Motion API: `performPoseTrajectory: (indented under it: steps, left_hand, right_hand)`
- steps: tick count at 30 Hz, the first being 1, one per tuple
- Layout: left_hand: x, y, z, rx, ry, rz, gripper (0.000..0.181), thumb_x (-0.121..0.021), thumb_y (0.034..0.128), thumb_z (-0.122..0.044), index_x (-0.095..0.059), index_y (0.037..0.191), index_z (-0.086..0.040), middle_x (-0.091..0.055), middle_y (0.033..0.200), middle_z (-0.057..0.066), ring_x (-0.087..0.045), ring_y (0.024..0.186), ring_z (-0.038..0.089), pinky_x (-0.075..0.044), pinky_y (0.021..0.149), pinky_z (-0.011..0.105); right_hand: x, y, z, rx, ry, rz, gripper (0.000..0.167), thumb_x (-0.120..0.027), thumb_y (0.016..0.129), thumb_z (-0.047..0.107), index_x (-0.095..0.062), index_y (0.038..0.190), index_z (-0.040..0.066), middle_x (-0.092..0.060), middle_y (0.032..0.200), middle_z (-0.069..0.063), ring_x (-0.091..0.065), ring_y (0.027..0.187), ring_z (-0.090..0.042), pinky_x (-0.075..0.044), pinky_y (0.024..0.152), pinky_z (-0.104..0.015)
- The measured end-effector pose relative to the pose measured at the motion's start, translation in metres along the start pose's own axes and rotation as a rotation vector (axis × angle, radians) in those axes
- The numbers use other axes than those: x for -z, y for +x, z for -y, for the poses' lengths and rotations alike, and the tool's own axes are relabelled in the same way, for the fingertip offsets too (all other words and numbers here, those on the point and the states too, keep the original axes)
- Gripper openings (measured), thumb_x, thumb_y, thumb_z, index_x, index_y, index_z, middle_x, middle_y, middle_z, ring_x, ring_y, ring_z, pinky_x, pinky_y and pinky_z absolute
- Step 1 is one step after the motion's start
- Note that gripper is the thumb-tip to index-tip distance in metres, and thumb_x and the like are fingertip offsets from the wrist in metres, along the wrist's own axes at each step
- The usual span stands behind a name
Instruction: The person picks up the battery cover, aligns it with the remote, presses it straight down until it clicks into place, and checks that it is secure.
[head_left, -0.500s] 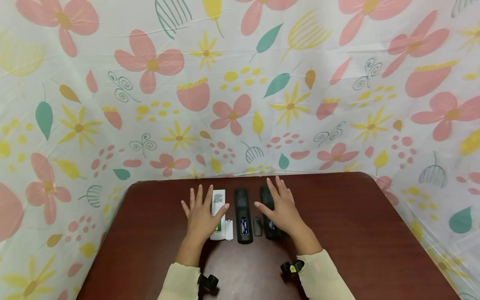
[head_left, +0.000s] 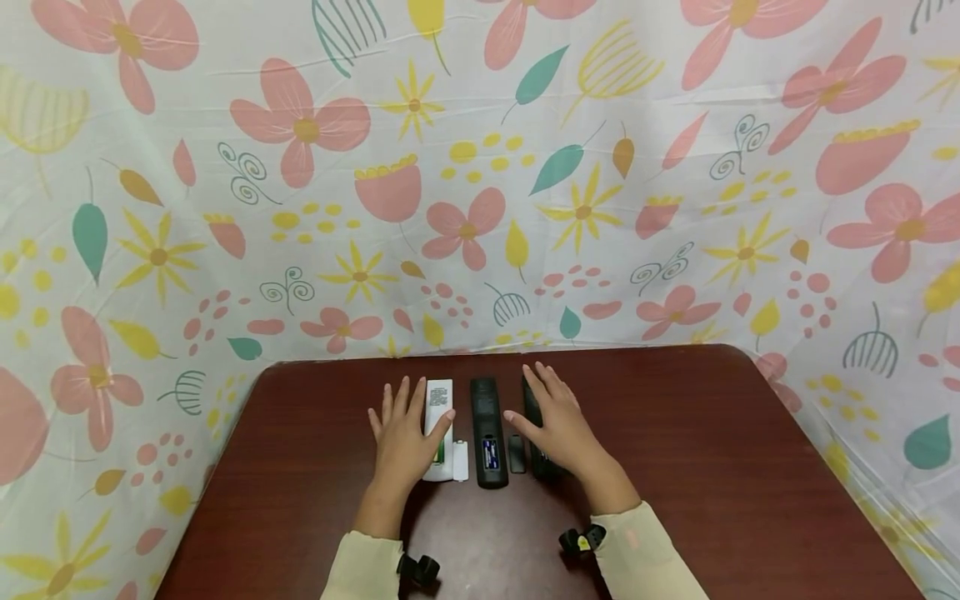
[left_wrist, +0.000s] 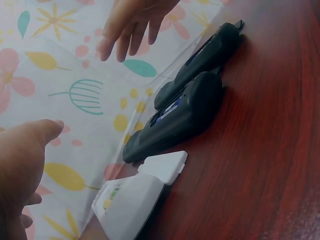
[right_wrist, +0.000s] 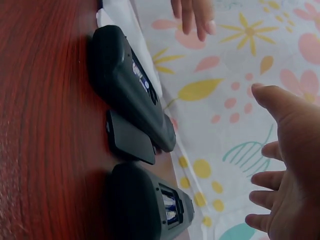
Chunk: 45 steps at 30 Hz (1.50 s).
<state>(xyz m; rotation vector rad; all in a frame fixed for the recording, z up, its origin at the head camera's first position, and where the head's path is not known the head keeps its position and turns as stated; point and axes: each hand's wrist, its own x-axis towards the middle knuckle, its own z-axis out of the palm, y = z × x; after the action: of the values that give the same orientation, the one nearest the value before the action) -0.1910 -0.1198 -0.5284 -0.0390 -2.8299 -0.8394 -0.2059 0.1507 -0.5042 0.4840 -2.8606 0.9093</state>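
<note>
My left hand, fingers spread, hovers over a white remote control lying back up, with a green battery showing in its open compartment. A white battery cover lies against that remote's right side. In the middle lies a black remote control, its open compartment holding blue-and-white batteries. To its right is a dark battery cover. My right hand, also spread, is above a second black remote and partly hides it in the head view. Both wrist views show the hands raised, gripping nothing.
The remotes lie in a row on a dark red-brown table, near its far edge. Behind it and along its sides hangs a floral white sheet. Black camera mounts sit on both wrists.
Both hands have shifted slightly. The right hand has moved a little left, covering more of the right black remote, and the left hand's fingertips sit slightly lower. The remotes and covers stay in place.
</note>
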Motion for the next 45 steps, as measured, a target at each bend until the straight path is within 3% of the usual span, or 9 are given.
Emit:
performPoseTrajectory:
  steps: [9, 24, 32, 41, 45]
  left_hand:
    - [-0.001, -0.004, -0.001, -0.020, -0.040, -0.028, 0.078, -0.056, 0.0953, -0.062, -0.038, 0.157, -0.018, -0.032, 0.165, 0.012, -0.016, 0.156, 0.042, -0.012, 0.116, 0.076]
    - [-0.002, -0.009, 0.001, 0.024, -0.059, 0.020, 0.071, -0.060, 0.0987, -0.047, -0.041, 0.154, -0.007, -0.041, 0.157, 0.018, -0.024, 0.152, 0.042, -0.023, 0.116, 0.068]
    - [-0.004, -0.011, 0.003, 0.045, -0.048, 0.014, 0.068, -0.061, 0.0985, -0.044, -0.045, 0.151, -0.005, -0.049, 0.150, 0.018, -0.041, 0.141, 0.040, -0.033, 0.109, 0.063]
    - [-0.008, -0.012, 0.005, 0.053, -0.047, 0.018, 0.065, -0.065, 0.0966, -0.038, -0.049, 0.147, -0.001, -0.055, 0.139, 0.020, -0.048, 0.131, 0.040, -0.039, 0.104, 0.058]
    - [-0.009, -0.013, 0.005, 0.054, -0.041, 0.022, 0.063, -0.066, 0.0956, -0.035, -0.052, 0.145, 0.000, -0.056, 0.135, 0.020, -0.050, 0.127, 0.039, -0.041, 0.102, 0.056]
  right_hand:
    - [-0.006, -0.006, 0.007, 0.029, 0.008, 0.014, 0.084, -0.063, 0.095, 0.054, -0.027, 0.161, 0.014, -0.026, 0.166, -0.017, -0.019, 0.155, -0.040, -0.023, 0.118, -0.069]
    - [-0.011, -0.011, 0.018, 0.034, 0.013, 0.056, 0.082, -0.066, 0.094, 0.051, -0.031, 0.160, 0.016, -0.029, 0.165, -0.017, -0.025, 0.153, -0.041, -0.027, 0.116, -0.068]
    - [-0.012, -0.014, 0.024, 0.057, 0.014, 0.079, 0.080, -0.069, 0.093, 0.048, -0.035, 0.158, 0.017, -0.039, 0.159, -0.015, -0.035, 0.148, -0.038, -0.031, 0.115, -0.066]
    - [-0.022, -0.017, 0.032, 0.102, 0.006, 0.091, 0.075, -0.072, 0.092, 0.043, -0.043, 0.154, 0.013, -0.047, 0.154, -0.012, -0.042, 0.143, -0.036, -0.039, 0.111, -0.062]
    - [-0.026, -0.017, 0.034, 0.108, 0.003, 0.112, 0.074, -0.072, 0.092, 0.043, -0.043, 0.154, 0.014, -0.047, 0.153, -0.011, -0.042, 0.144, -0.034, -0.037, 0.114, -0.060]
